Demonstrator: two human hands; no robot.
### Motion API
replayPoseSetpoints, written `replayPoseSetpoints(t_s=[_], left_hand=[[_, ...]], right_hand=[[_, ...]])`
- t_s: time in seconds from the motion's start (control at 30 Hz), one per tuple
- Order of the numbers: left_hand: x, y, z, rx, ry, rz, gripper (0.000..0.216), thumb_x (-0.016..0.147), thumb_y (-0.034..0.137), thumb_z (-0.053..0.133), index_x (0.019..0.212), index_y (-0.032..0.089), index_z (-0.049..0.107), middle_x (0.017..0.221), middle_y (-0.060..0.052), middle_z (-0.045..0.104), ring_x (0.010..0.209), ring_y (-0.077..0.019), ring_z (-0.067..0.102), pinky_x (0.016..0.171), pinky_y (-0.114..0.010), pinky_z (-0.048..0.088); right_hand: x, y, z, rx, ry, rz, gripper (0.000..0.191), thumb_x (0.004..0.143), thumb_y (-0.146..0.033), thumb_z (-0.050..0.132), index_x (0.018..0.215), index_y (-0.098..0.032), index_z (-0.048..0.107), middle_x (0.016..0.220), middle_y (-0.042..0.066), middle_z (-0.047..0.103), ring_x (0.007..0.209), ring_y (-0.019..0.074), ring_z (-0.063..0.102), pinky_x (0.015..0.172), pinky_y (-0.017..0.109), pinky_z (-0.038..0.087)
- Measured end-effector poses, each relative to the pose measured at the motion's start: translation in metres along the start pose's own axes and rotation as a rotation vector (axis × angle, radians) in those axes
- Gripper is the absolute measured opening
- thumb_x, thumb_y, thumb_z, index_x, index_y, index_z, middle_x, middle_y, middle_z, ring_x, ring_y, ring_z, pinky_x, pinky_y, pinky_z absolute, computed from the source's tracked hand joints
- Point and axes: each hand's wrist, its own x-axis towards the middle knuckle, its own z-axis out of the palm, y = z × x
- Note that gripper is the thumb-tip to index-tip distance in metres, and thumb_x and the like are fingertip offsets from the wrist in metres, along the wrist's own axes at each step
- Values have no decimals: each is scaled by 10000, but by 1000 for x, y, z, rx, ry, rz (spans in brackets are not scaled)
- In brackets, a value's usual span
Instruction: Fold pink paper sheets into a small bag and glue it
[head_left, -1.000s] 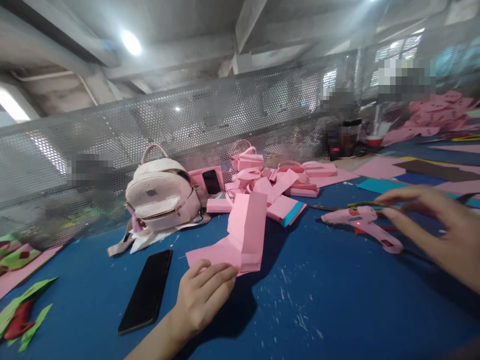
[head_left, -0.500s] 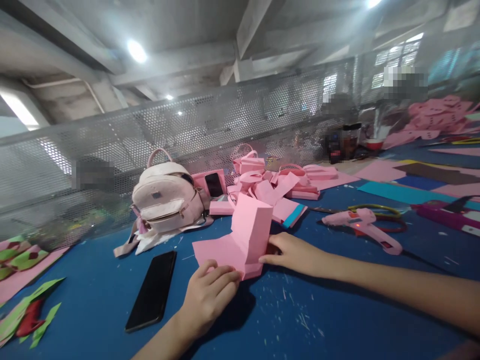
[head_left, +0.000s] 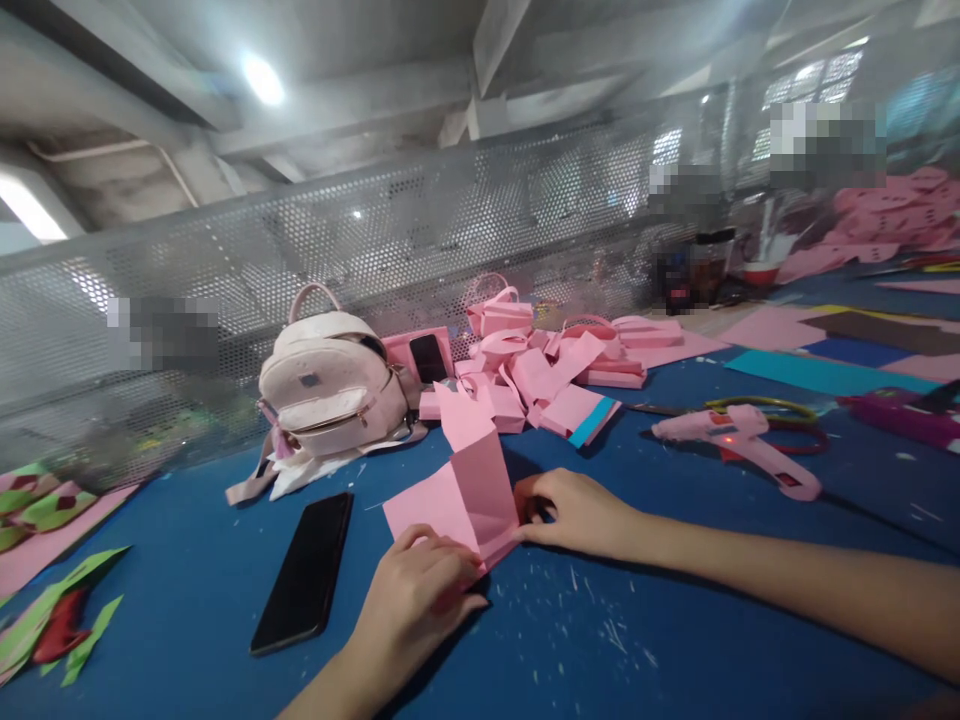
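Note:
A folded pink paper piece (head_left: pixel 463 487), part flat and part standing up, rests on the blue table (head_left: pixel 675 640). My left hand (head_left: pixel 418 598) presses down on its near edge with curled fingers. My right hand (head_left: pixel 574 512) reaches in from the right and pinches the paper's upright right-hand flap at its base. A pink glue gun (head_left: pixel 739 442) lies on the table to the right, apart from both hands.
A black phone (head_left: pixel 306 572) lies left of my left hand. Behind stand a pale pink backpack (head_left: pixel 330 385), a heap of pink paper pieces (head_left: pixel 555 365) and a perforated metal screen (head_left: pixel 375 240). Green and red scraps (head_left: pixel 52 620) lie at the far left; coloured sheets (head_left: pixel 825 350) at the right.
My right hand came from beside the glue gun to the pink paper and took hold of its right flap. The upright part has been folded narrower. My left hand stayed on the paper.

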Motion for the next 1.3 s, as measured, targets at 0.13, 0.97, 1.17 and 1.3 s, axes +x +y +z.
replayPoseSetpoints(t_s=[0.13,0.97,1.17,1.3], left_hand=[[-1,4,-6,-107,-93,-133,131,926,182,525,1009,234,613,936,-13,717,829,-159,671,841,-332,470],[-7,-1,0,-246,-195,-301,329,861,31,465,1008,244,668,1042,-47,651,969,-202,570,839,-336,451],[-5,0,0,-244,-192,-313,304,846,19,485,975,240,648,1029,-11,662,961,-180,565,856,-326,422],[-3,1,0,-241,-175,-311,290,818,-13,487,899,233,617,974,11,668,914,-161,575,859,-323,412]], right_hand=[[-2,0,4,-7,18,-14,116,750,-320,684,769,-208,661,706,-18,658,615,131,563,524,219,312],[-4,4,12,-21,119,-61,83,805,-266,671,814,-207,613,745,-33,631,647,120,532,583,227,301],[-5,4,13,-4,121,-58,89,792,-259,688,797,-209,614,733,-41,623,646,116,532,581,224,301],[-4,4,13,0,111,-57,90,783,-255,697,792,-210,620,728,-46,622,648,113,535,582,222,303]])
